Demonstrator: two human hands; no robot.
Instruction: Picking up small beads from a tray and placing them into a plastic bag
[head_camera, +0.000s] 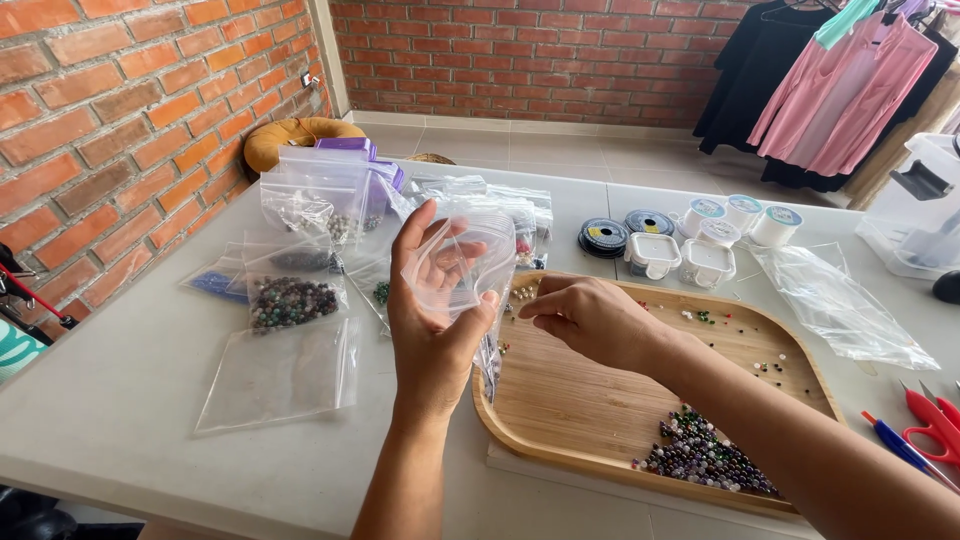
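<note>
My left hand (432, 318) holds up a small clear plastic zip bag (462, 262), fingers spread behind it, above the left end of a wooden tray (560, 400). My right hand (590, 318) hovers over the tray's near-left part with fingertips pinched together close to the bag's lower edge; whether a bead sits between them I cannot tell. Loose small beads (705, 455) lie piled at the tray's front right, and a few more are scattered along its far edge.
Several clear bags lie left of the tray, one with dark beads (292, 300), one flat (280, 375). Behind are wire spools (603, 237), white thread spools (742, 212), small lidded boxes (652, 254), another bag (840, 305). Red scissors (935, 425) lie at right.
</note>
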